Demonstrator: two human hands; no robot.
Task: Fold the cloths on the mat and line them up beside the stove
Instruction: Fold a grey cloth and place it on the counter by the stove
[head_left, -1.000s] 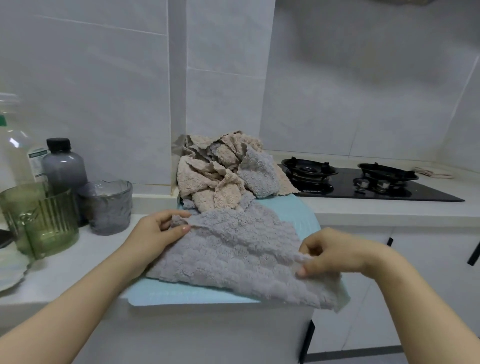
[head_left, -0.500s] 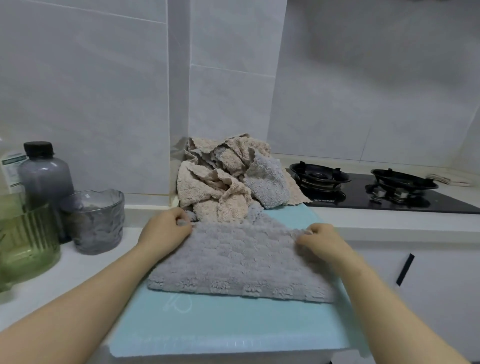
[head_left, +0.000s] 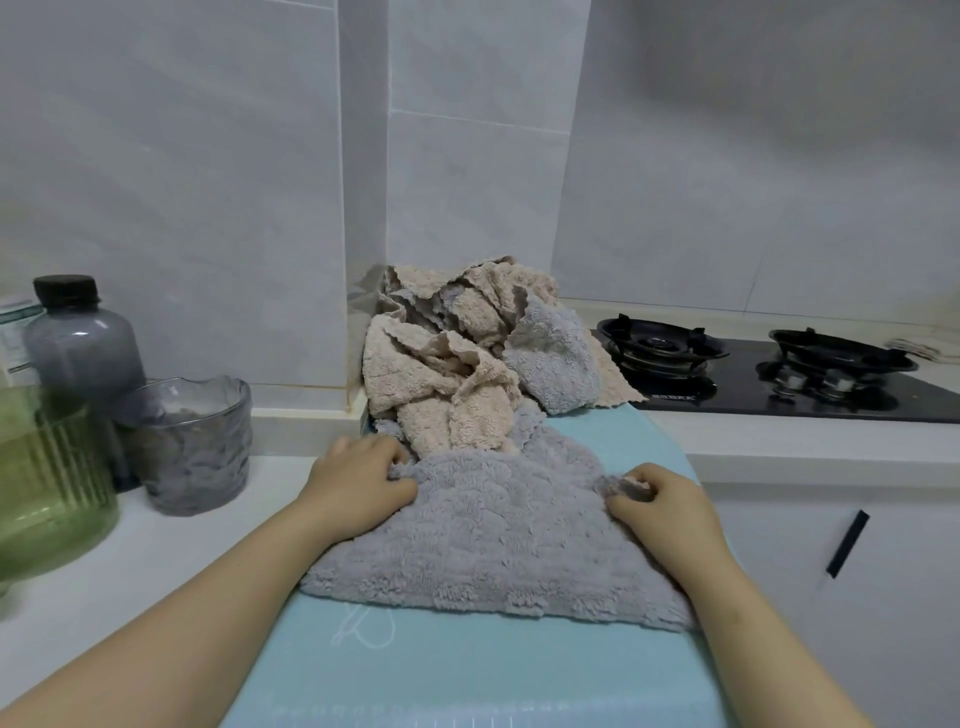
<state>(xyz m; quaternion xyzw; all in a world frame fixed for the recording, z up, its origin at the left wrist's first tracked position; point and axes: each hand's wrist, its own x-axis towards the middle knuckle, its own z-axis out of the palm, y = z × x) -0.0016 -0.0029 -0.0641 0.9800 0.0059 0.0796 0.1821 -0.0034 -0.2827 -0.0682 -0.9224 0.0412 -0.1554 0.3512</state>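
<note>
A grey cloth (head_left: 498, 530) lay spread on the blue mat (head_left: 467, 670), on the desk (head_left: 156, 561) left of the stove (head_left: 753, 374). The left hand (head_left: 358, 483) gripped its far left corner, fingers (head_left: 382, 451) curled onto the fabric; the right hand (head_left: 660, 499) pinched the far right corner likewise. A heap of unfolded cloths (head_left: 457, 364) sat behind, touching it

spread cloth (head_left: 498, 535) on mat (head_left: 467, 670) | cloth pile (head_left: 447, 374) behind it | stove (head_left: 779, 387) right of pile | tumbler (head_left: 192, 447) and bottle (head_left: 78, 338) left of mat
</note>
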